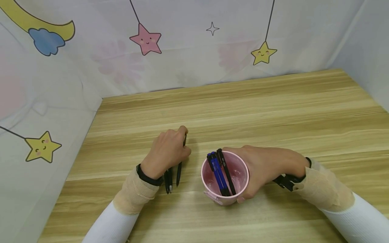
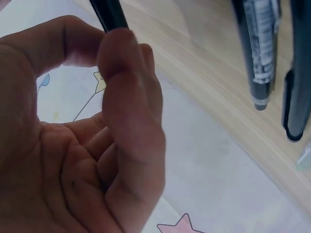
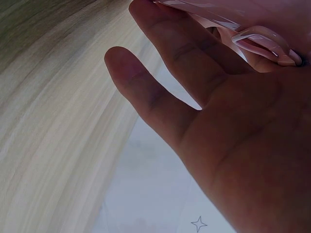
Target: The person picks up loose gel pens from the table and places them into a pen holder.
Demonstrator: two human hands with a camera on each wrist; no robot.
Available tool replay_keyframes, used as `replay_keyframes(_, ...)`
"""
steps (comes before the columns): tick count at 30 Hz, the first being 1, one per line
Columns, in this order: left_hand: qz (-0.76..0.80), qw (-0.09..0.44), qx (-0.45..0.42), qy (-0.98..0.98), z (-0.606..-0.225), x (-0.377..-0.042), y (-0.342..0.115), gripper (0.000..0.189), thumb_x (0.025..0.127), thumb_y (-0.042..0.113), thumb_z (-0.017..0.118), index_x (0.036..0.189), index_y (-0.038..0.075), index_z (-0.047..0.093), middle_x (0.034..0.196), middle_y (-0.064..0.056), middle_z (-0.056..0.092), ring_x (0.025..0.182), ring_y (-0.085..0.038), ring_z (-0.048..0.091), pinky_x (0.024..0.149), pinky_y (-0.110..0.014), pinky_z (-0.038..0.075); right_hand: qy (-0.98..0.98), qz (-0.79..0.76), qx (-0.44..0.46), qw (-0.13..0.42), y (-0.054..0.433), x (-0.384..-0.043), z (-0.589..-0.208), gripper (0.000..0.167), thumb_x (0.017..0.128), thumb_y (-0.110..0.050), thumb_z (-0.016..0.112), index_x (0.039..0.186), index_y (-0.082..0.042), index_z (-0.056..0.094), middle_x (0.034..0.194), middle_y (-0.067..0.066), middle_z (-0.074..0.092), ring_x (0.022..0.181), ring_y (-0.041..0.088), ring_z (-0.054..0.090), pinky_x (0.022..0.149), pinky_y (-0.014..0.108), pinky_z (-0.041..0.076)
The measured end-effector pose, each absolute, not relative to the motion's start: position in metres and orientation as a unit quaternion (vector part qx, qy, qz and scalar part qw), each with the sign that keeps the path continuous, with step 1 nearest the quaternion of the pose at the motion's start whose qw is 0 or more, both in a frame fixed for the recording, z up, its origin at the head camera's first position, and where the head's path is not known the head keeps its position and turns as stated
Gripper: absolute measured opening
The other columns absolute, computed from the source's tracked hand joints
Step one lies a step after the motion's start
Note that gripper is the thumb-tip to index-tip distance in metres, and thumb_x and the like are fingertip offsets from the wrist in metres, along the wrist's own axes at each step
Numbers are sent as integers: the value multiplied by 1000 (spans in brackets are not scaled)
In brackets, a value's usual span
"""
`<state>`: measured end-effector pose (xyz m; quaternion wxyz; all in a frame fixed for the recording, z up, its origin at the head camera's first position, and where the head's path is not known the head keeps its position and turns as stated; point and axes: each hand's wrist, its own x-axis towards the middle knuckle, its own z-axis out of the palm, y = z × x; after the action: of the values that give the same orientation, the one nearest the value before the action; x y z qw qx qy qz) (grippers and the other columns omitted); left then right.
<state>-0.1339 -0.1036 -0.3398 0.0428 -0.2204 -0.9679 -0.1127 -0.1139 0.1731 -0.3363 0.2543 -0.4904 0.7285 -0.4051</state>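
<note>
My left hand pinches a slim black pen between thumb and forefinger, just above the table. In the left wrist view, the end of that pen emerges from the fingertips. Two more dark pens lie under the left wrist, partly hidden by it; the left wrist view shows a printed label on one pen. To the right, my right hand grips the side of a pink cup. Inside the cup lean two blue pens and one black pen.
A wood-grain table lies under everything. Behind it and along the left hangs a pale cloth printed with stars, a moon and a cloud. The pink cup has a small loop handle.
</note>
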Motion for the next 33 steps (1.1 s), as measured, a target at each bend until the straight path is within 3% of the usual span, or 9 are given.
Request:
replay_keyframes(14,-126,57,-224,-965,-339,-134,-103,42,71,5,64,113,-1,65,55,3,46,47,-17,42,40,-30,33,724,-412,-486,264,173,-113,-336,80,68,-36,94,135,-27,50,123,-11,64,113,12,63,99,37,49)
replay_keyframes(23,-139,66,-231,-961,-338,-134,-102,44,74,6,65,118,-1,64,54,9,31,47,-10,28,41,-28,25,729,-408,-486,256,173,-113,-336,80,67,-36,94,134,-28,50,121,-12,64,112,12,63,97,37,50)
replay_keyframes(33,-150,66,-222,-961,-337,-134,-100,46,77,7,64,122,0,63,54,9,28,46,-9,23,41,-27,22,729,-410,-484,259,172,-112,-336,80,67,-38,94,134,-27,50,122,-12,64,112,12,63,98,37,50)
